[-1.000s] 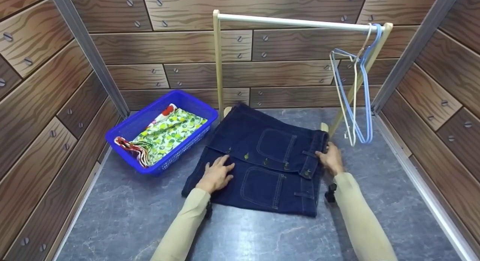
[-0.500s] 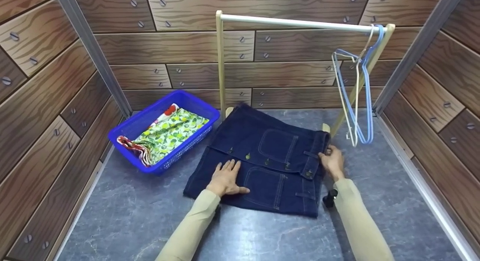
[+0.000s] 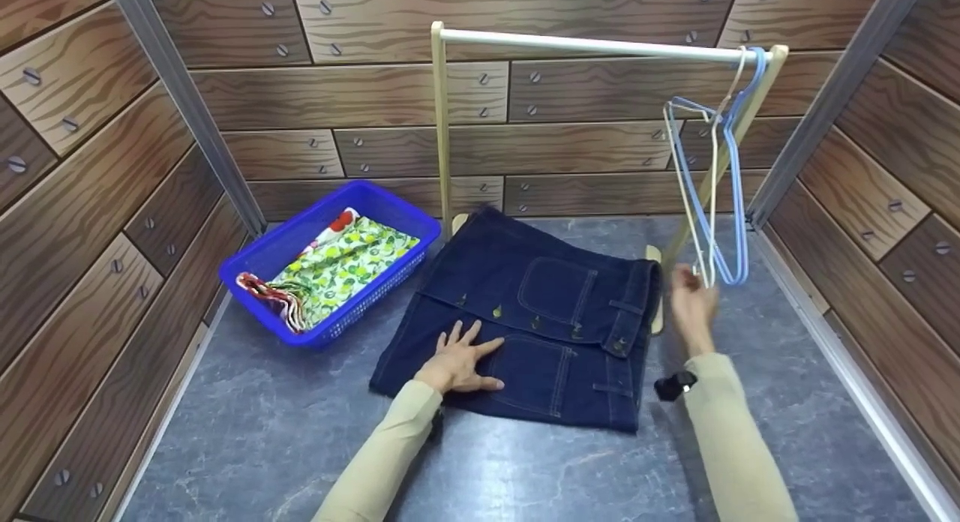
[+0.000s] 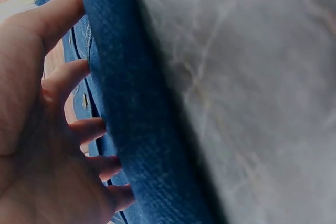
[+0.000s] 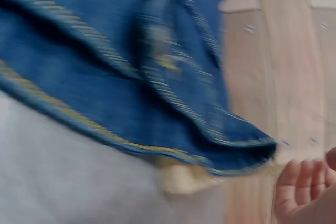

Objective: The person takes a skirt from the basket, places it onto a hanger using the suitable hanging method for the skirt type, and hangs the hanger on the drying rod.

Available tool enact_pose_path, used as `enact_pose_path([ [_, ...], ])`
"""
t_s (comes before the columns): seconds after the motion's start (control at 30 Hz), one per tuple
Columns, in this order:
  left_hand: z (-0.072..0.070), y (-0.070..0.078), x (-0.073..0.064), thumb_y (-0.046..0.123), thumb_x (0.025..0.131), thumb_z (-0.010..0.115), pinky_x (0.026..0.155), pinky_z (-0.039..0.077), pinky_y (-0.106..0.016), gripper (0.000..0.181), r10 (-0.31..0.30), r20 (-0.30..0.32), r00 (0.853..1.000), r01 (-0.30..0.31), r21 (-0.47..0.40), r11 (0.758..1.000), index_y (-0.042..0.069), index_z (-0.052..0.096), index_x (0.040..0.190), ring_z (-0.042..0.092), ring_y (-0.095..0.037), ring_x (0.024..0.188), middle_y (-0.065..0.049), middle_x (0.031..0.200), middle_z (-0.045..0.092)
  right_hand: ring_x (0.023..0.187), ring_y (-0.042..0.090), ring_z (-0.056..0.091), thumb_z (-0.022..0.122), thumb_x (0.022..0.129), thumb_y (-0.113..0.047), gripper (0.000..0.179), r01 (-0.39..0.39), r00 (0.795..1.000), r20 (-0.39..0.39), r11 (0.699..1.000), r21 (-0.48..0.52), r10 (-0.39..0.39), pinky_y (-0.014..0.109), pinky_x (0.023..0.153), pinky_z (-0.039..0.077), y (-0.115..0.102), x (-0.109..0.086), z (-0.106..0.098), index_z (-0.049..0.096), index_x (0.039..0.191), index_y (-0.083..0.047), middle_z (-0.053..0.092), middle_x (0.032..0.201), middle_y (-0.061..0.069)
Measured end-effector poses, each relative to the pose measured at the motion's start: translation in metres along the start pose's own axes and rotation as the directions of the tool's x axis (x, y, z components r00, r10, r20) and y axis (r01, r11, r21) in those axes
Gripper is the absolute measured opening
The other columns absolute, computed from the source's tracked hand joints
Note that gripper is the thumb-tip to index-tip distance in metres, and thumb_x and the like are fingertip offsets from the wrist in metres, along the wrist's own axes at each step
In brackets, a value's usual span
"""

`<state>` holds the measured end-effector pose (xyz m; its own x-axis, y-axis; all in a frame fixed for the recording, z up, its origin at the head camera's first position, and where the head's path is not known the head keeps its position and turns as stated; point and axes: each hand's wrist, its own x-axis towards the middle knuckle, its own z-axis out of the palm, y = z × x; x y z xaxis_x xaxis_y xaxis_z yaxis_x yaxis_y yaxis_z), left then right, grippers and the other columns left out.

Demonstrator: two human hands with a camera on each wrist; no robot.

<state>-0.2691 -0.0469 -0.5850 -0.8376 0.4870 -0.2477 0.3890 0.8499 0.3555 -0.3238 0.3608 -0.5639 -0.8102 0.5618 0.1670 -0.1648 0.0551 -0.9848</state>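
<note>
Wood-print panels (image 3: 615,147) close in a grey marbled table (image 3: 585,477), and on it, at the feet of a rack (image 3: 555,42), lies a dark denim garment (image 3: 525,301). It is spread out fairly flat, pockets and button row facing up, so the laying-out looks mostly done to me. The left hand (image 3: 461,361) rests on its lower part with fingers spread apart. The right hand (image 3: 694,304), blurred, is off the cloth beyond the waistband, fingers loosely bent around nothing I can see; whether it touches the hangers (image 3: 736,199) I can't tell. Those hang bare at the rack's right end, so nothing is hung yet. Printed cloth (image 3: 345,274) lies folded in the blue basket (image 3: 381,288), either finished or waiting; I can't say which.
</note>
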Motion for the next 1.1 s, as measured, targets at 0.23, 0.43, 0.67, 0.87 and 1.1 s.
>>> enact_pose_path([
  [0.23, -0.003, 0.002, 0.000, 0.063, 0.081, 0.068, 0.120, 0.012, -0.060, 0.082, 0.003, 0.002, 1.000, -0.003, 0.002, 1.000, 0.038, 0.034, 0.152, 0.005, -0.041, 0.151, -0.011, 0.165, 0.014, 0.056, 0.002, 0.056, 0.061, 0.088, 0.008, 0.022, 0.245, 0.958, -0.219, 0.927, 0.285, -0.186, 0.014, 0.055, 0.047, -0.080, -0.012, -0.014, 0.069, 0.078, -0.010, 0.063, 0.063, -0.007],
  [0.43, -0.002, 0.001, -0.002, 0.062, 0.081, 0.068, 0.120, 0.013, -0.060, 0.082, 0.003, -0.006, 1.000, -0.003, 0.002, 1.000, 0.037, 0.035, 0.152, 0.006, -0.040, 0.151, -0.011, 0.164, 0.015, 0.059, 0.008, 0.062, 0.058, 0.095, 0.002, 0.017, 0.247, 0.961, -0.208, 0.901, 0.357, -0.181, 0.016, 0.058, 0.052, -0.111, -0.015, -0.022, 0.071, 0.086, -0.006, 0.066, 0.067, 0.000],
  [0.67, -0.004, 0.002, -0.001, 0.062, 0.082, 0.067, 0.120, 0.012, -0.060, 0.082, 0.007, -0.003, 1.000, -0.007, -0.006, 1.000, 0.037, 0.034, 0.152, 0.006, -0.039, 0.151, -0.011, 0.165, 0.015, 0.064, 0.011, 0.059, 0.058, 0.094, 0.002, 0.014, 0.318, 0.939, -0.231, 0.896, 0.310, -0.253, 0.017, 0.059, 0.051, -0.138, -0.017, -0.023, 0.071, 0.096, 0.006, 0.066, 0.074, 0.002],
  [0.87, -0.005, 0.003, -0.001, 0.062, 0.082, 0.067, 0.120, 0.012, -0.060, 0.081, 0.010, -0.001, 1.000, -0.010, 0.000, 1.000, 0.037, 0.034, 0.152, 0.005, -0.038, 0.152, -0.011, 0.165, 0.014, 0.070, 0.006, 0.061, 0.059, 0.095, -0.004, 0.017, 0.391, 0.891, -0.244, 0.920, -0.020, -0.384, 0.015, 0.064, 0.050, -0.160, -0.023, -0.022, 0.072, 0.101, 0.005, 0.067, 0.076, -0.011],
  [1.1, -0.003, 0.001, 0.000, 0.063, 0.082, 0.067, 0.120, 0.011, -0.059, 0.081, 0.010, -0.004, 1.000, -0.010, -0.005, 1.000, 0.037, 0.034, 0.152, 0.005, -0.037, 0.152, -0.011, 0.165, 0.014, 0.068, -0.007, 0.054, 0.065, 0.092, -0.014, 0.017, 0.516, 0.792, -0.154, 0.783, -0.348, -0.590, 0.010, 0.064, 0.042, -0.186, -0.037, -0.015, 0.076, 0.097, -0.001, 0.057, 0.080, -0.024],
])
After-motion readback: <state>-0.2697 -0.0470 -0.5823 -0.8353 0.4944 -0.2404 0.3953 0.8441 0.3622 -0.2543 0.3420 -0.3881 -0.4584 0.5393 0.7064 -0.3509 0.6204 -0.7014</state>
